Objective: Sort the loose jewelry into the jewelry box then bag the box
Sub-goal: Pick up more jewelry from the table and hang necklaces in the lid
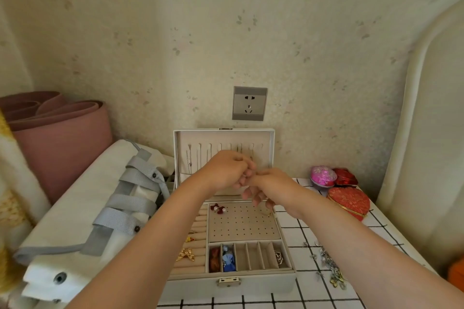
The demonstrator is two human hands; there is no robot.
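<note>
Jewelry box (253, 281) sits open on the checked desk (326, 258), lid (180, 158) upright against the wall, latch (228, 282) facing the camera. No readable writing or brand on anything in view.

Both hands are raised over the box's back half, in front of the lid. Left hand (226, 170) is curled, fingers bunched at the tips; right hand (266, 183) touches it, fingers hanging down loosely curled. They seem to be working something small between them, but can't tell what, or whether either hand actually has a grip.

Inside the box:
- peg panel (243, 223) in the middle, red bow earrings (218, 208) at its back left corner
- ring rolls (195, 246) along the left side, gold butterfly brooch (186, 254) on them near the front
- front row of slots: red piece (215, 259) in the leftmost, blue piece (228, 259) next to it, chain (278, 257) in the rightmost
- thin necklace (188, 160) hanging on the left of the lid

Right of the box: loose jewelry (331, 268) on the desk near the front, red heart box (350, 202) further back, pink case (322, 176) and red case (346, 177) behind that.

Left of the box: white bag (75, 208) with grey straps, lying flat. Wall socket (249, 103) above the lid.
</note>
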